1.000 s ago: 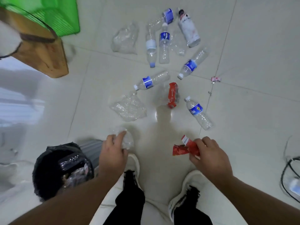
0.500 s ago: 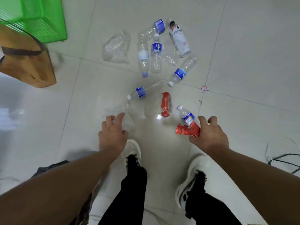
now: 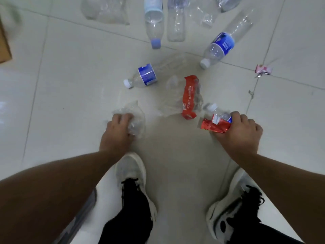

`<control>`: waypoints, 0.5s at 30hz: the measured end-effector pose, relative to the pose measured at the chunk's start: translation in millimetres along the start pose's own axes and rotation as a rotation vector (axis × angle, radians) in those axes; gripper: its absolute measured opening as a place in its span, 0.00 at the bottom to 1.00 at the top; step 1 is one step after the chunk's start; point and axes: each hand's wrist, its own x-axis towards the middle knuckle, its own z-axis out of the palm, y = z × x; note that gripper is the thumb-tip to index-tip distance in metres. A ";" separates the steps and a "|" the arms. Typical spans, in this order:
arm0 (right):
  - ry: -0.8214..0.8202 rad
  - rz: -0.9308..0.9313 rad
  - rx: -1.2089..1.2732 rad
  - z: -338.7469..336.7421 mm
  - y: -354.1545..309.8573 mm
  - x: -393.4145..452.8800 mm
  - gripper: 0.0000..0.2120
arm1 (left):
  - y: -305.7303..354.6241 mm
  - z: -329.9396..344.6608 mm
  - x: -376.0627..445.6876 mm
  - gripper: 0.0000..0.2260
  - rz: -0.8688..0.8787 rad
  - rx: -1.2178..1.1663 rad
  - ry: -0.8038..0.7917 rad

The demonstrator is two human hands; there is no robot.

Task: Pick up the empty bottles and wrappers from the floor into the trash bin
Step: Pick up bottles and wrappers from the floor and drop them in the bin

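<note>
My left hand point(image 3: 117, 132) is down on the floor, fingers closed on a clear crumpled plastic wrapper point(image 3: 136, 118). My right hand point(image 3: 241, 132) holds a red wrapper point(image 3: 213, 126) and is closed over a small clear bottle with a blue label point(image 3: 217, 112) lying on the tiles. Between my hands lies a crushed clear bottle with a red label point(image 3: 189, 97). Farther off lie a blue-labelled bottle point(image 3: 142, 76), another blue-labelled bottle point(image 3: 223, 45), a pale-blue-capped bottle point(image 3: 154, 23) and a label-less clear bottle point(image 3: 175, 23). The trash bin is out of view.
A clear plastic bag point(image 3: 105, 9) lies at the top left and a small pink wrapper point(image 3: 263, 69) at the right on a tile joint. A wooden edge point(image 3: 5, 48) shows at the far left. My white shoes point(image 3: 131, 171) stand just behind my hands.
The view dropped closer to the floor. My left hand reached forward and closed on the clear wrapper. My right hand, still holding the red wrapper, closed over the small bottle. The bin left the frame.
</note>
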 end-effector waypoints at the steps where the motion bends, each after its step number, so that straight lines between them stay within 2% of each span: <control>1: -0.019 0.001 0.035 -11.4 -2.1 -5.1 0.32 | 5.5 -7.4 -6.6 0.28 0.008 -0.048 0.015; 6: -0.099 0.017 0.149 -119.5 -33.7 -43.4 0.27 | 48.3 -91.7 -61.5 0.24 -0.069 -0.168 0.099; 10: -0.176 0.002 0.179 -227.3 -67.2 -58.3 0.26 | 78.5 -183.2 -103.9 0.25 -0.031 -0.217 0.145; 15: -0.248 0.039 0.264 -344.4 -113.6 -76.1 0.40 | 99.8 -271.8 -150.5 0.24 -0.061 -0.294 0.115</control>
